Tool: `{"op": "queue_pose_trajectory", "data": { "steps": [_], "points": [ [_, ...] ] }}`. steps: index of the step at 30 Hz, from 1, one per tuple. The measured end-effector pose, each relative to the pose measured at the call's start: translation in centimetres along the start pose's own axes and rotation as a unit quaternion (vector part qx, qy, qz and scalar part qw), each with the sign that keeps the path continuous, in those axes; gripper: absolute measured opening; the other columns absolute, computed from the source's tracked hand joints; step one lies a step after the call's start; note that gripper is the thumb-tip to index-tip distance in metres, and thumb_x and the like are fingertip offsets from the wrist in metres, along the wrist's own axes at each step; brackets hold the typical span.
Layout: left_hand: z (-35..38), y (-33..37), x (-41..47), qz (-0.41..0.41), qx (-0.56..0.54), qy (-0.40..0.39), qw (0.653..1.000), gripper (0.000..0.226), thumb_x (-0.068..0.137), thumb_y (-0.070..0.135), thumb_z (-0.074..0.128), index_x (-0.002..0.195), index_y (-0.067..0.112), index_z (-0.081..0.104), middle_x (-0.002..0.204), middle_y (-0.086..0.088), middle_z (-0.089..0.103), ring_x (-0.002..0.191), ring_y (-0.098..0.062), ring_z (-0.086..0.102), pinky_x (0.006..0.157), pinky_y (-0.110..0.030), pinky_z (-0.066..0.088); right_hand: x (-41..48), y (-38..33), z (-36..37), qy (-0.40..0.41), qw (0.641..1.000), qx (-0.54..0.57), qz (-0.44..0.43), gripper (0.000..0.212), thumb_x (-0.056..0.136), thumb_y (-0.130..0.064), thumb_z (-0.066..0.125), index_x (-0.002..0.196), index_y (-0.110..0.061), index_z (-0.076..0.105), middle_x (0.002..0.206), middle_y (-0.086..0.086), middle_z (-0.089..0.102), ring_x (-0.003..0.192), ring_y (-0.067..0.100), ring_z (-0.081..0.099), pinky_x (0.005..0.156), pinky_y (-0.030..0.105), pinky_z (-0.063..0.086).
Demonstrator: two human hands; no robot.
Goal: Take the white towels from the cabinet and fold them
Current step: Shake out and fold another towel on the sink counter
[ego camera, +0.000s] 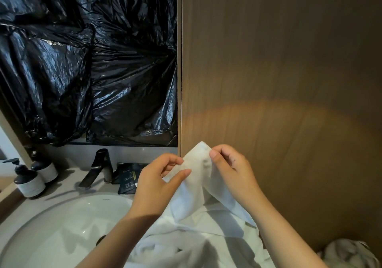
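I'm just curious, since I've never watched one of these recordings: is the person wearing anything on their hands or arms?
No. The left hand and the right hand are bare: no gloves, rings, watch or bracelet show. The left forearm and right forearm are bare too, no sleeve in view. Nails look short and unpainted.

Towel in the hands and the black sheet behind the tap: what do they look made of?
Towel: soft white cloth, matte, likely cotton; it drapes and creases where the left hand and right hand pinch it. Black sheet: thin glossy plastic film, like bin-bag material; sharp crinkles catch bright highlights.
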State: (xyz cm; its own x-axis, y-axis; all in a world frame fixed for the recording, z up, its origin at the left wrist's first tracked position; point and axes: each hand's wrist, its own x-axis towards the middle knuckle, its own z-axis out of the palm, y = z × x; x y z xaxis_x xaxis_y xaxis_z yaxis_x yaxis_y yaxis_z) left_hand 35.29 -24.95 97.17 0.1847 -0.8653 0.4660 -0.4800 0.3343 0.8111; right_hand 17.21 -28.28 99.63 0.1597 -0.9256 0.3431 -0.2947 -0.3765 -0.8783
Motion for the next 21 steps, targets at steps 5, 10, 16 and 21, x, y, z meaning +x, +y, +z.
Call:
{"op": "queue_pose_trajectory", "data": {
  "steps": [5,10,16,21],
  "points": [
    [0.2,-0.1,-0.1,-0.016,-0.004,0.013,1.000,0.012,0.078,0.021,0.078,0.076,0.029,0.070,0.073,0.018,0.067,0.069,-0.001,0.060,0.063,-0.009,0.044,-0.2,-0.3,0.8,-0.017,0.999,0.039,0.009,0.014,0.095,-0.025,0.058,0.088,-0.017,0.068,0.078,0.000,0.064,0.070,0.003,0.053,0.063,0.017,0.042],
    [0.1,0.0,0.1,0.010,0.006,-0.019,1.000,0.015,0.080,0.022,0.076,0.073,0.031,0.066,0.074,0.020,0.064,0.069,0.001,0.057,0.063,-0.007,0.040,0.2,-0.5,0.7,-0.004,0.999,0.050,-0.016,0.015,0.095,-0.024,0.059,0.085,-0.017,0.067,0.070,-0.014,0.059,0.064,0.000,0.050,0.058,0.012,0.039],
    [-0.1,-1.3,0.1,0.019,0.065,-0.051,0.996,0.014,0.082,0.030,0.073,0.074,0.020,0.069,0.073,0.013,0.063,0.079,0.001,0.057,0.066,-0.007,0.040,1.2,-1.3,-0.1,0.045,0.997,0.030,-0.059,0.015,0.098,-0.028,0.057,0.083,-0.025,0.061,0.071,-0.020,0.055,0.066,-0.001,0.049,0.059,0.012,0.038],
    [-0.5,-2.4,0.3,0.041,0.109,-0.079,0.990,0.022,0.087,0.031,0.067,0.070,0.018,0.065,0.072,0.011,0.061,0.080,-0.005,0.056,0.065,-0.011,0.039,2.7,-2.1,-1.4,0.064,0.993,-0.036,-0.088,0.010,0.098,-0.025,0.055,0.089,-0.023,0.060,0.084,-0.012,0.057,0.077,0.005,0.052,0.064,0.009,0.037]
  ]
}}
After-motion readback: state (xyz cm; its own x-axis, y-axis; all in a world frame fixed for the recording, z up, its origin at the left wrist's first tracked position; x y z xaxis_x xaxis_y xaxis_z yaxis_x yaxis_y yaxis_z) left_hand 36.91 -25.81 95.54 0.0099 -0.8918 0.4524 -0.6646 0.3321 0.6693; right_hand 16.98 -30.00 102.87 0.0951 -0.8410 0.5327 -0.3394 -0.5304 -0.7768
